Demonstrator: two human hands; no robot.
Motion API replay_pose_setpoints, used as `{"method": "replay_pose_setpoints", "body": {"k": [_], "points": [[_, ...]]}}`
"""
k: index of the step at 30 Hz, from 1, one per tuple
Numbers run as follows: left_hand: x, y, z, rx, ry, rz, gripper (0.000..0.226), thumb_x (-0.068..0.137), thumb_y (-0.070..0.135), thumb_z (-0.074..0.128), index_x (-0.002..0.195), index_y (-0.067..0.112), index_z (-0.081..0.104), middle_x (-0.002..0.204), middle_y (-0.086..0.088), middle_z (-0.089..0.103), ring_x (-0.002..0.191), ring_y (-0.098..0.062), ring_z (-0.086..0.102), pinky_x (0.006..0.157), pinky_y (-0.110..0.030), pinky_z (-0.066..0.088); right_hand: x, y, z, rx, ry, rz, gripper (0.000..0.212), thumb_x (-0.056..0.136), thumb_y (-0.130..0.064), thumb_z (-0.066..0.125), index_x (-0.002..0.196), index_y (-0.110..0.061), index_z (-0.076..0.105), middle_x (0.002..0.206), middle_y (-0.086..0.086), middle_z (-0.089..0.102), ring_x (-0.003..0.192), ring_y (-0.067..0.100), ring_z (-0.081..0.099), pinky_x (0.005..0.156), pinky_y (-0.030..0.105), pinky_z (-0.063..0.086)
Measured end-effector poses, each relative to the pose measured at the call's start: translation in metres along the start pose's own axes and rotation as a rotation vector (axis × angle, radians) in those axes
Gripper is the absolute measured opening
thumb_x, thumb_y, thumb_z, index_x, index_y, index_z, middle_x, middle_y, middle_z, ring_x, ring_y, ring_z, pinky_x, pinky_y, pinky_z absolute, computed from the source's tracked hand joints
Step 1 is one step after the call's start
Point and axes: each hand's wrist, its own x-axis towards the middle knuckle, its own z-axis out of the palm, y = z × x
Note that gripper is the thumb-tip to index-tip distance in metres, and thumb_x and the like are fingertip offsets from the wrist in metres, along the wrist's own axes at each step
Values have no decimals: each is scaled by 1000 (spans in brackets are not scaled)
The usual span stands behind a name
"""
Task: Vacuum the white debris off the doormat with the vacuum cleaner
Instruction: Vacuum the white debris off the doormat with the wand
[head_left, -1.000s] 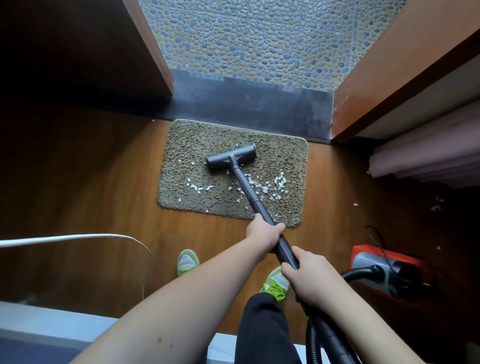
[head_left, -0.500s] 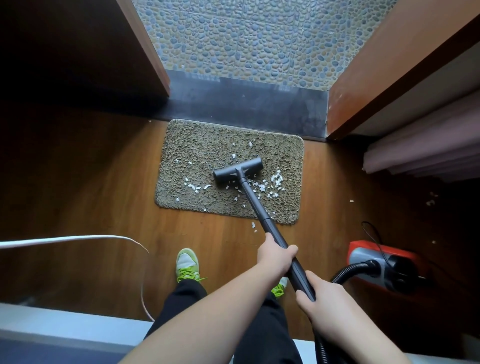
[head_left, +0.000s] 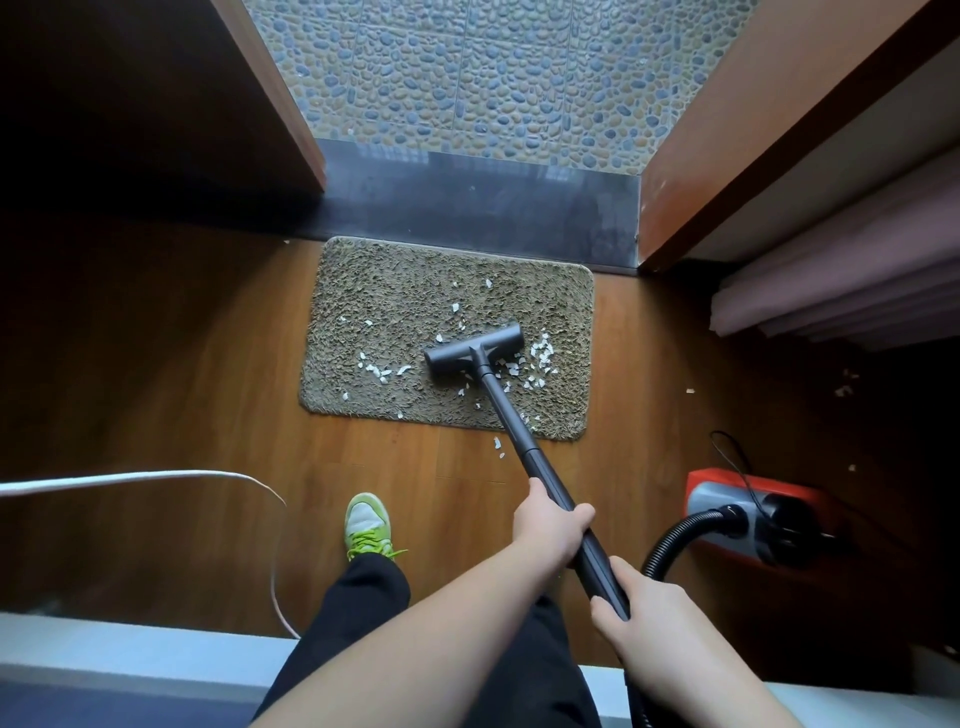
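Note:
A shaggy olive doormat (head_left: 395, 291) lies on the wooden floor before a dark threshold. White debris (head_left: 540, 358) is scattered over its near half, and a couple of flakes lie on the floor just off its near edge. The dark vacuum nozzle (head_left: 470, 353) rests on the mat right of centre, among the flakes. Its black wand (head_left: 511, 421) slants back toward me. My left hand (head_left: 548, 525) grips the wand higher up, and my right hand (head_left: 639, 608) grips it lower, close to my body.
The red and grey vacuum body (head_left: 748, 509) sits on the floor at the right, with its black hose (head_left: 675, 540) curving to the wand. A white cable (head_left: 156, 478) loops at the left. My green shoe (head_left: 366, 525) stands before the mat. Curtain folds (head_left: 831, 296) hang at the right.
The nozzle has been drawn back from the mat's far middle toward its near right part. Both hands have pulled back along with the wand, and flakes now show beyond the nozzle.

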Motion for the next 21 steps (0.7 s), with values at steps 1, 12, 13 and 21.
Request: {"method": "replay_pose_setpoints", "body": {"k": [1,12,13,21], "points": [[-1,-1,1,3,-5,3,77,92,32,56,156,17,17,134,-5,53,97,-20,55,74,-24,47,-1,2,1,12,3,3,18,97,-38,45,111,-29,50,79,-7,59,72,9,58,65,22,45],[-12,-4,21,39,-30,-18,82,94,34,55,158,21,7,146,-4,45,97,-17,53,82,-27,54,-8,19,10,58,50,103,57,99,-43,42,152,-28,28,127,-1,60,103,10,61,89,19,48],[-13,-4,22,41,-36,-21,81,94,34,55,158,21,7,147,-4,44,102,-18,55,78,-25,52,-9,21,11,65,49,109,58,99,-43,42,153,-28,26,131,-1,59,107,10,61,92,20,48],[-18,-4,35,81,-41,-26,80,95,34,55,158,20,7,148,-5,43,115,-22,58,73,-25,51,-9,39,16,97,34,116,51,99,-42,42,148,-29,35,120,-2,61,91,12,55,69,15,43]]}}
